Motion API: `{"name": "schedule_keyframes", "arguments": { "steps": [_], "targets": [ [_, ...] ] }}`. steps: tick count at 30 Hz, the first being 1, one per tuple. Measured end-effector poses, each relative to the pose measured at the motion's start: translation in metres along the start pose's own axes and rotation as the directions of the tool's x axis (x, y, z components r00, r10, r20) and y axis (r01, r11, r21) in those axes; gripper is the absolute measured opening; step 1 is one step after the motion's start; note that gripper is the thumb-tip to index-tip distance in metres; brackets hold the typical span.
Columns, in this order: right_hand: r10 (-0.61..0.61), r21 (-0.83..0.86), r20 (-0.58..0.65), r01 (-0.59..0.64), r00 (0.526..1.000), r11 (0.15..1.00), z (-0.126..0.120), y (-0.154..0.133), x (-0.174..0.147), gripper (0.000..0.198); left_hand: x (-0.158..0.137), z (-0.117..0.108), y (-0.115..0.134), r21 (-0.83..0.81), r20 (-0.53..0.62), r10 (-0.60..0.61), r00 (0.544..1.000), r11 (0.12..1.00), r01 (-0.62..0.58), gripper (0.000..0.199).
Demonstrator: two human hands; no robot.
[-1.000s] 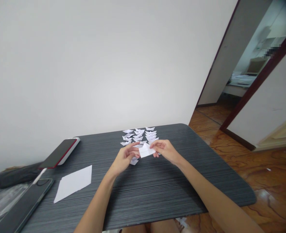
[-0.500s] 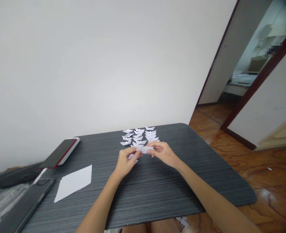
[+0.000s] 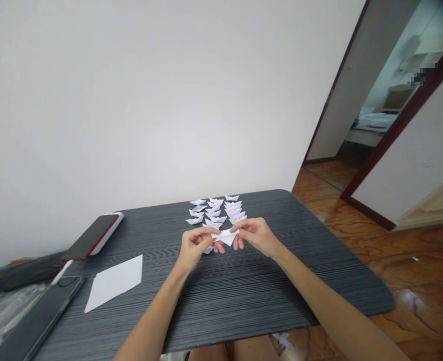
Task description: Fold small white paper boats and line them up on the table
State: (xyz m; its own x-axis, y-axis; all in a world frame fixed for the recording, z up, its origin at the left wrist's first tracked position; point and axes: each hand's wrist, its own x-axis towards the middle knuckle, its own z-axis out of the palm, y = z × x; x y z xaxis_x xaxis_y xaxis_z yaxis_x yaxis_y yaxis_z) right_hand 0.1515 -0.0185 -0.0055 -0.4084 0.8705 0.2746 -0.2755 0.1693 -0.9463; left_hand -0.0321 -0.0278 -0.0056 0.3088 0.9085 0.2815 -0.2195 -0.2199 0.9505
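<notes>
While paper boats [image 3: 213, 214] dot the dark table [image 3: 259, 296], a wall [image 3: 161, 110] stands behind.

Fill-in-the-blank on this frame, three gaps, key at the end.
1. The left hand and right hand hold one folded piece of ____.
2. The small folded boats beyond the hands are ____ in colour.
3. In the picture, the flat sheet lies toward the ____ side of the dark table.

Missing words: paper; white; left.
</notes>
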Motion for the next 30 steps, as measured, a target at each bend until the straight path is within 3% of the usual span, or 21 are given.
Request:
{"name": "schedule_keyframes", "arguments": {
  "steps": [3, 8, 12, 16, 24, 30],
  "targets": [
    [-0.015, 0.057, 0.037, 0.012, 0.999, 0.998, 0.000, 0.000, -0.001, 0.017, -0.002, 0.001, 0.004, 0.015, 0.017, 0.019, 1.000, 1.000, -0.019, 0.022],
    [-0.020, -0.023, 0.005, 0.020, 1.000, 1.000, 0.005, 0.000, 0.001, 0.013, -0.002, 0.006, 0.008, 0.276, -0.069, 0.071, 0.995, 0.960, -0.050, 0.017],
    [-0.012, -0.129, -0.048, 0.006, 0.999, 0.992, 0.006, 0.007, 0.002, 0.021, -0.002, 0.004, 0.006, 0.541, -0.052, 0.174, 0.983, 0.833, -0.119, 0.026],
    [-0.045, -0.285, -0.077, 0.021, 0.996, 0.958, 0.005, 0.012, 0.002, 0.017, -0.001, 0.003, 0.004, 0.701, 0.025, 0.241, 0.970, 0.688, -0.188, 0.018],
    [-0.086, -0.382, -0.035, 0.066, 0.996, 0.922, 0.007, 0.013, -0.001, 0.018, 0.000, 0.006, 0.003, 0.756, 0.080, 0.246, 0.966, 0.617, -0.220, 0.018],
    [-0.090, -0.390, -0.051, 0.063, 0.995, 0.919, 0.008, 0.013, -0.001, 0.020, 0.000, 0.009, 0.003, 0.693, 0.047, 0.178, 0.983, 0.703, -0.161, 0.021]
  ]
}}
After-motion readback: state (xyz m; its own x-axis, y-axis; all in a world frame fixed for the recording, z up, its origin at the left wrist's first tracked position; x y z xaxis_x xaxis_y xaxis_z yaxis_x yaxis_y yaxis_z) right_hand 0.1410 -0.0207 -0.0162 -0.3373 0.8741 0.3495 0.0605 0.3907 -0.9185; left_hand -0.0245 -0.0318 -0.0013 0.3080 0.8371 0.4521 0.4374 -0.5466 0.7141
